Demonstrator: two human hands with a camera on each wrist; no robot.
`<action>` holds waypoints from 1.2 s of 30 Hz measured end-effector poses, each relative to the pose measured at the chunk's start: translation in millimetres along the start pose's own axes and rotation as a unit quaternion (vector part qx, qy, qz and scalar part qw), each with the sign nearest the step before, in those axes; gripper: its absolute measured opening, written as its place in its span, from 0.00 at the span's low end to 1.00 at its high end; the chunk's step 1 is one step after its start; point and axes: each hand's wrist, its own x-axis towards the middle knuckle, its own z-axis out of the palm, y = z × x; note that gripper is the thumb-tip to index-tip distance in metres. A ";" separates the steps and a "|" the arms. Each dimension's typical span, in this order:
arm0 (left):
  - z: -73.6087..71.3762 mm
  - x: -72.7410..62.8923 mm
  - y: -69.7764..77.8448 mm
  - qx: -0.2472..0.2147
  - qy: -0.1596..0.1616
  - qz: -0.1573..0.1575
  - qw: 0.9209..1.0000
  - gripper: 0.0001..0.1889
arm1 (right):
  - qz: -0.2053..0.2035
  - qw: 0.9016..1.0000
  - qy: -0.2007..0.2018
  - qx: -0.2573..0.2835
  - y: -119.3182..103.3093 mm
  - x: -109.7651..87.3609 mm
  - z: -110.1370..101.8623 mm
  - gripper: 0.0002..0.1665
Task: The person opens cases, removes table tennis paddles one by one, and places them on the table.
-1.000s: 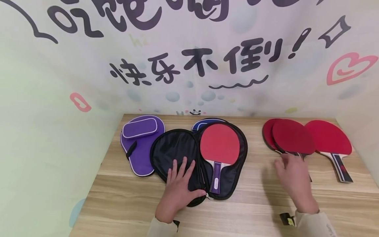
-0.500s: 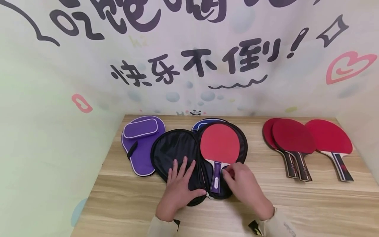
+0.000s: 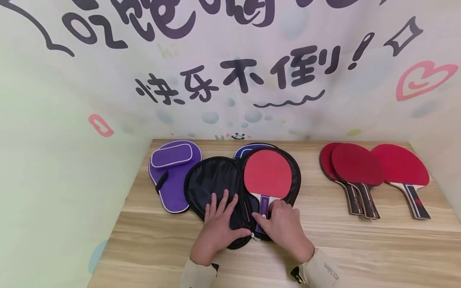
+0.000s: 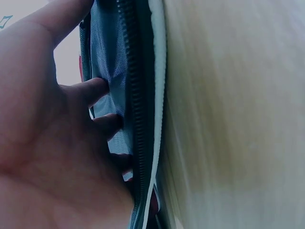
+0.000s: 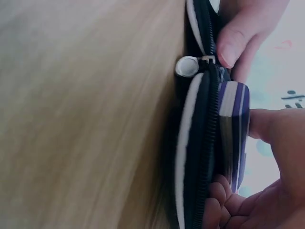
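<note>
An unzipped black paddle case [image 3: 212, 178] lies spread on the table, and a red table tennis paddle [image 3: 267, 174] with a purple handle rests on its right half. My left hand [image 3: 217, 234] presses the left half with spread, straight fingers. In the left wrist view those fingertips touch the dark lining [image 4: 107, 57]. My right hand [image 3: 284, 224] grips the paddle's handle, thumb across its top and the other fingers curled along its right side. The right wrist view shows the handle's end [image 5: 233, 107] between thumb and fingers, near the white zipper pull [image 5: 187, 66].
A purple paddle case [image 3: 174, 192] lies at the back left. Part of a blue case [image 3: 250, 148] shows behind the open one. Two overlapping red paddles [image 3: 356, 165] and another red paddle [image 3: 401, 166] lie at the right, near the wall [image 3: 324, 124].
My right hand has come left from the paddles at the right to the handle of the paddle in the case, and now grips it. The left hand has stayed in place.
</note>
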 end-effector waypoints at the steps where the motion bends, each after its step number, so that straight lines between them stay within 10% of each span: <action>1: 0.1 -0.2 0.0 -0.001 0.000 0.000 1.000 0.55 | 0.002 1.000 -0.002 0.006 0.3 0.6 0.4 0.27; 14: 0.0 0.8 -0.4 -0.004 -0.003 0.004 1.000 0.55 | 0.065 0.987 -0.030 0.140 13.3 -13.0 -24.0 0.16; 22: 0.3 0.2 -2.2 -0.005 -0.004 0.003 1.000 0.56 | 0.085 0.980 0.033 0.174 40.3 -26.6 -54.0 0.15; 30: -2.1 0.4 -2.6 -0.009 -0.011 0.005 1.000 0.56 | 0.081 0.974 0.152 0.149 97.3 -36.0 -101.4 0.16; 36: -0.2 0.9 -6.4 -0.006 -0.012 0.003 1.000 0.56 | 0.159 0.969 0.173 0.082 168.8 -28.5 -142.2 0.29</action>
